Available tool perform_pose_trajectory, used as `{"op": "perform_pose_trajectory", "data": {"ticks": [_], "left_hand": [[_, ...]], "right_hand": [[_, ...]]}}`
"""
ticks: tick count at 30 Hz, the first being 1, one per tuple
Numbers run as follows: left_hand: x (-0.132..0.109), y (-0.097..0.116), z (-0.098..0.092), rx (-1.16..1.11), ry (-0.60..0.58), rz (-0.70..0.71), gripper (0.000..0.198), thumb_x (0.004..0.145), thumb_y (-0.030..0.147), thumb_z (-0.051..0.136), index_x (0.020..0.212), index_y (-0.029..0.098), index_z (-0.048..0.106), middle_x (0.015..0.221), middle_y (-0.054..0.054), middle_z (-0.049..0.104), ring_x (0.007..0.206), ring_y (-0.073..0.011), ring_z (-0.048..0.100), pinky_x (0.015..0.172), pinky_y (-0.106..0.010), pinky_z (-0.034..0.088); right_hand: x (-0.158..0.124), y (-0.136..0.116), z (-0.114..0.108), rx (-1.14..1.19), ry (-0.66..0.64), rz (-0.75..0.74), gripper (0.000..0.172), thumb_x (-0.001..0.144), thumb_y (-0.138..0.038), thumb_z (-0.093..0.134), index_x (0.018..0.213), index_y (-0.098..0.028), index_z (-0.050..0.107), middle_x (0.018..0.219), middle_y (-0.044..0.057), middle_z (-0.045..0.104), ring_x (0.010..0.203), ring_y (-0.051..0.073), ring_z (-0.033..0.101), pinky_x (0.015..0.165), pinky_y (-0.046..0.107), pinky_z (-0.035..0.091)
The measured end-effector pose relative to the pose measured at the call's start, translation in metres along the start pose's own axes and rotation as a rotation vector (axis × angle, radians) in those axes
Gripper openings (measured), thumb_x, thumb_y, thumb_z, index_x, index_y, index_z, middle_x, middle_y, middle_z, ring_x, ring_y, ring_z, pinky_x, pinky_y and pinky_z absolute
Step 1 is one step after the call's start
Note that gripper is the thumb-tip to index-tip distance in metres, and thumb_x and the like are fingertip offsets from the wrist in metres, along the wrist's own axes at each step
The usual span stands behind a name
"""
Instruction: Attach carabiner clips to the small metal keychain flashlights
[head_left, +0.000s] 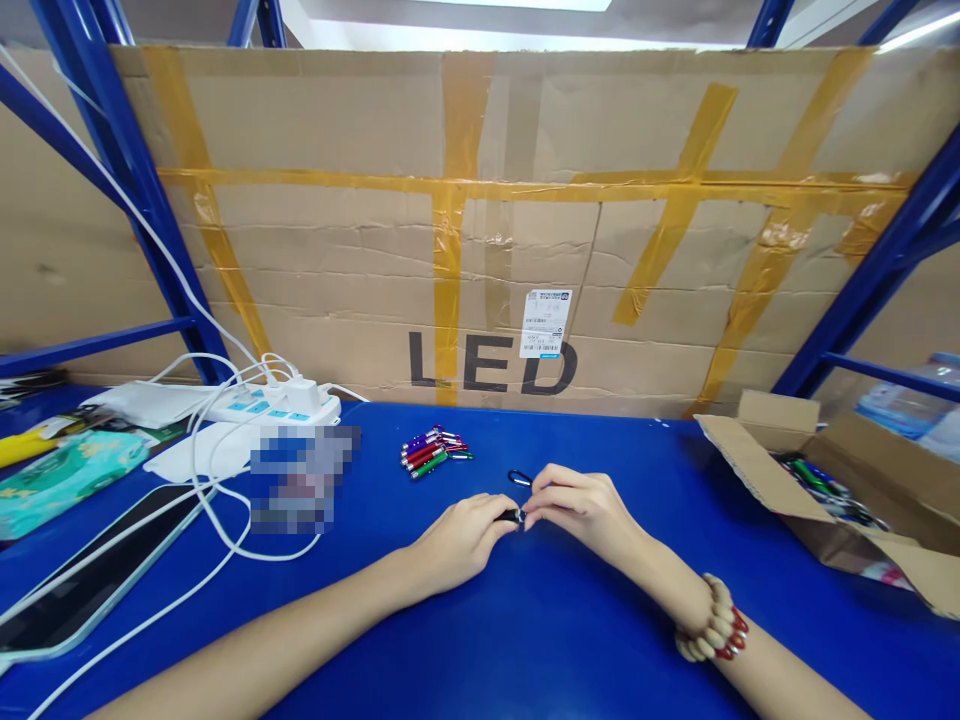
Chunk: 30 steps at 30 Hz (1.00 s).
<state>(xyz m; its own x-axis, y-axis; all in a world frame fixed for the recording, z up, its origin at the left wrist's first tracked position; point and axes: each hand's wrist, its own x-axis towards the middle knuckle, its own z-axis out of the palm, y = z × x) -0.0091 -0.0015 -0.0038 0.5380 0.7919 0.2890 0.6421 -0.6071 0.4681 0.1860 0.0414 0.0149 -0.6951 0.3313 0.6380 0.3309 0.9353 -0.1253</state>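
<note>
Over the middle of the blue table, my left hand (461, 537) is closed around a small black keychain flashlight (509, 516), mostly hidden by the fingers. My right hand (581, 503) pinches the silvery end of the same flashlight, so the two hands almost meet. A black carabiner clip (520, 481) shows just beyond the right fingertips; how it is attached is hidden. Farther back lies a small pile of similar flashlights (425, 456) in purple, red and green, with clips at their right ends.
At right, an open cardboard box (795, 490) contains several more flashlights. A power strip (304, 403) with looping white cables, a phone (97, 565) and a teal packet (82, 475) occupy the left side. Behind stands a large taped cardboard panel (337, 270) between blue posts.
</note>
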Motion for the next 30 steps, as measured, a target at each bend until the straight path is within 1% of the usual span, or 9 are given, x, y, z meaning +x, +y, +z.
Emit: {"op": "perform_pose_trajectory", "data": {"ticks": [5, 8, 11, 15, 19, 22, 26, 30], "left_hand": [[-0.003, 0.0, 0.0, 0.06, -0.014, 0.036, 0.021, 0.091, 0.022, 0.034, 0.093, 0.02, 0.054, 0.089, -0.001, 0.062, 0.083, -0.0148, 0.057, 0.072, -0.023, 0.043], [-0.004, 0.0, -0.001, 0.077, -0.003, 0.046, 0.021, 0.09, 0.02, 0.034, 0.092, 0.019, 0.055, 0.089, -0.002, 0.062, 0.083, -0.0152, 0.058, 0.072, -0.023, 0.043], [-0.004, 0.0, -0.001, 0.071, 0.019, 0.05, 0.021, 0.09, 0.019, 0.035, 0.093, 0.019, 0.055, 0.09, -0.003, 0.063, 0.085, -0.0156, 0.058, 0.075, -0.024, 0.044], [-0.004, -0.002, 0.001, 0.059, 0.047, 0.053, 0.021, 0.089, 0.018, 0.036, 0.096, 0.018, 0.056, 0.093, -0.004, 0.063, 0.088, -0.0162, 0.058, 0.078, -0.025, 0.044], [-0.004, -0.002, 0.001, 0.077, 0.045, 0.053, 0.021, 0.089, 0.019, 0.037, 0.096, 0.017, 0.056, 0.091, -0.005, 0.064, 0.086, -0.0171, 0.058, 0.077, -0.026, 0.044], [-0.003, -0.001, 0.0, 0.082, 0.033, 0.053, 0.021, 0.089, 0.019, 0.037, 0.096, 0.017, 0.056, 0.09, -0.005, 0.064, 0.085, -0.0173, 0.057, 0.077, -0.027, 0.044], [-0.001, 0.002, -0.002, 0.013, 0.035, 0.035, 0.02, 0.09, 0.02, 0.037, 0.099, 0.018, 0.055, 0.095, -0.005, 0.063, 0.088, -0.0163, 0.057, 0.079, -0.026, 0.044], [0.0, 0.004, -0.003, -0.103, 0.039, 0.0, 0.02, 0.091, 0.023, 0.037, 0.102, 0.02, 0.053, 0.099, -0.003, 0.062, 0.092, -0.0151, 0.056, 0.082, -0.026, 0.043]], "right_hand": [[-0.001, -0.003, 0.004, 0.078, -0.019, 0.078, 0.026, 0.084, -0.037, 0.053, 0.07, -0.02, 0.067, 0.073, 0.002, 0.063, 0.063, 0.009, 0.059, 0.054, 0.017, 0.042], [-0.001, -0.004, 0.006, 0.132, -0.036, 0.149, 0.025, 0.082, -0.039, 0.055, 0.07, -0.02, 0.067, 0.072, 0.002, 0.063, 0.062, 0.01, 0.059, 0.054, 0.019, 0.042], [-0.001, -0.005, 0.009, 0.21, -0.014, 0.239, 0.025, 0.079, -0.04, 0.059, 0.067, -0.019, 0.067, 0.07, 0.003, 0.063, 0.062, 0.012, 0.058, 0.056, 0.022, 0.044], [0.002, -0.006, 0.012, 0.343, -0.013, 0.418, 0.027, 0.071, -0.043, 0.065, 0.061, -0.018, 0.067, 0.065, 0.003, 0.061, 0.058, 0.013, 0.056, 0.054, 0.024, 0.044], [0.006, -0.008, 0.012, 0.535, -0.098, 0.645, 0.028, 0.065, -0.042, 0.07, 0.058, -0.015, 0.065, 0.062, 0.002, 0.058, 0.049, 0.01, 0.053, 0.047, 0.022, 0.042], [0.008, -0.008, 0.012, 0.67, -0.153, 0.766, 0.031, 0.06, -0.043, 0.072, 0.058, -0.014, 0.064, 0.06, 0.0, 0.056, 0.043, 0.008, 0.051, 0.042, 0.02, 0.04], [0.009, -0.006, 0.01, 0.709, -0.156, 0.814, 0.033, 0.056, -0.045, 0.073, 0.058, -0.013, 0.065, 0.058, 0.0, 0.057, 0.041, 0.007, 0.051, 0.039, 0.019, 0.038], [0.012, -0.004, 0.004, 0.685, -0.149, 0.781, 0.034, 0.057, -0.046, 0.072, 0.06, -0.013, 0.067, 0.061, 0.001, 0.06, 0.043, 0.008, 0.052, 0.039, 0.019, 0.039]]}}
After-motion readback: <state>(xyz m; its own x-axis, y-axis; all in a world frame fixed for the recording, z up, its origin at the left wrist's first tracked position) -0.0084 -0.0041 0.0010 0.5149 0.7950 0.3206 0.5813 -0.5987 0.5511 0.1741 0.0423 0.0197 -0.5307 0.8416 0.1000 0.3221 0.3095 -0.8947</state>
